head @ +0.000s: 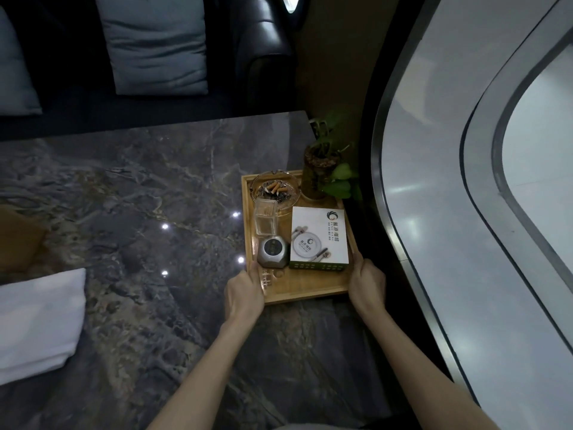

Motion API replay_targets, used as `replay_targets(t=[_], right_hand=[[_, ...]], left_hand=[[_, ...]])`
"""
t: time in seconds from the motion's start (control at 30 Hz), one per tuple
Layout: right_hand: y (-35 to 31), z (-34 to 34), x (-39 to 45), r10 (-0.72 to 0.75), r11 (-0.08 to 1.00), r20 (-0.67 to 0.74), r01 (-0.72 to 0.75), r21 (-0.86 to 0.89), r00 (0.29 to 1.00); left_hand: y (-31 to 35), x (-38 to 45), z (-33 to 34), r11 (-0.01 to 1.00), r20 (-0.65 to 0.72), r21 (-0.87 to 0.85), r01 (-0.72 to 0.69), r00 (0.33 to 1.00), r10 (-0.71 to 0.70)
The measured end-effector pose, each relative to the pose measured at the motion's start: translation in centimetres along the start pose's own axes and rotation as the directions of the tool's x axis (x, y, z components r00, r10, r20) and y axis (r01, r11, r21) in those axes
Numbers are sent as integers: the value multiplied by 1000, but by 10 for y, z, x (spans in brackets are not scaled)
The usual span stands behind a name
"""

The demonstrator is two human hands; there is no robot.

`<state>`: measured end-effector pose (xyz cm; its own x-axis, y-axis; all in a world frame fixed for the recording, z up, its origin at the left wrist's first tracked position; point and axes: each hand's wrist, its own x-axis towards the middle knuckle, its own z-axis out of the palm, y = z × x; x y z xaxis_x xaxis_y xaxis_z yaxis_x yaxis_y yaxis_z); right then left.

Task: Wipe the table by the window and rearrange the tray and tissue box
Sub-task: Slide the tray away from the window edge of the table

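Note:
A wooden tray (305, 288) sits at the right edge of the dark marble table (130, 193), beside the window. On it lies a white tissue box (319, 237) with a green side. My left hand (245, 291) grips the tray's near left corner. My right hand (367, 288) holds the near right corner. A folded white cloth (40, 324) lies on the table at the far left, away from both hands.
The tray also carries a glass ashtray (276, 189) with cigarette butts, a clear toothpick holder (265, 220), a small grey gadget (273, 252) and a potted plant (322, 169). A dark sofa with grey cushions (155, 45) stands behind the table. The curved window frame (400, 212) runs along the right.

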<state>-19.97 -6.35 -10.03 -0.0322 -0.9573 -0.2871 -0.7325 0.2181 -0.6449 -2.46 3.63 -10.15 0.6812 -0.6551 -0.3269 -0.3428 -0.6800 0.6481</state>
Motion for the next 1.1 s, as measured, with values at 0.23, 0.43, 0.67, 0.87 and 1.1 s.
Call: replay_targets(t=[0.23,0.43,0.67,0.87,1.1], right_hand=[[-25,15,-16,-126,992,-58,126,-19,990],[-55,44,-31,-170,985,-57,170,-1,984],[-87,82,-59,-220,975,-17,221,24,975],[-102,115,-87,-244,969,22,243,32,970],[-105,144,-122,-201,979,52,199,42,978]], left_hand=[[-18,9,-30,999,-51,-35,-22,998,21],[-39,21,-69,996,-93,-57,-68,994,63],[-74,24,-114,999,-178,-36,-13,984,7],[-108,17,-148,996,-232,86,28,973,-7],[-149,11,-169,996,-179,65,52,983,-40]])
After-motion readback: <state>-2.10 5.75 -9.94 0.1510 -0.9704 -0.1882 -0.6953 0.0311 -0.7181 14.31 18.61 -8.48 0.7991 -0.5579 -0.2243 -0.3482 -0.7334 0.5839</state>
